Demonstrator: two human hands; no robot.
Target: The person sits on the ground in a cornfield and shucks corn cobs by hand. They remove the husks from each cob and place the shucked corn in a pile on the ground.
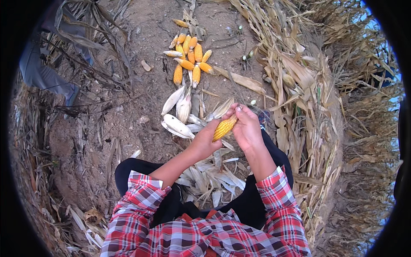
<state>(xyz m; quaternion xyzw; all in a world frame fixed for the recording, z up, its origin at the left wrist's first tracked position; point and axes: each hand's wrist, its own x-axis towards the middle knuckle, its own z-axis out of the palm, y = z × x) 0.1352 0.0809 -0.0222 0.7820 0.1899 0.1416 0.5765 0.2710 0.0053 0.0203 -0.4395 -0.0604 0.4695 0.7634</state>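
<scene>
A yellow ear of corn (224,129), bare of husk, is held between both hands. My left hand (207,138) wraps around its lower end, while the fingers of my right hand (245,123) grip at its upper tip. Just ahead, on the soil, lie several ears in pale husk (172,101), one of them touching near my left wrist side. Farther off is a loose pile of husked yellow ears (190,54). Torn husks (215,178) are scattered between my bent legs.
Dry corn stalks and leaves (295,106) are heaped along the right. More dry stalks (96,35) stand at the upper left, beside another person's leg and shoe (72,94). Cut stalk stubs (244,57) poke from the soil beyond my right hand.
</scene>
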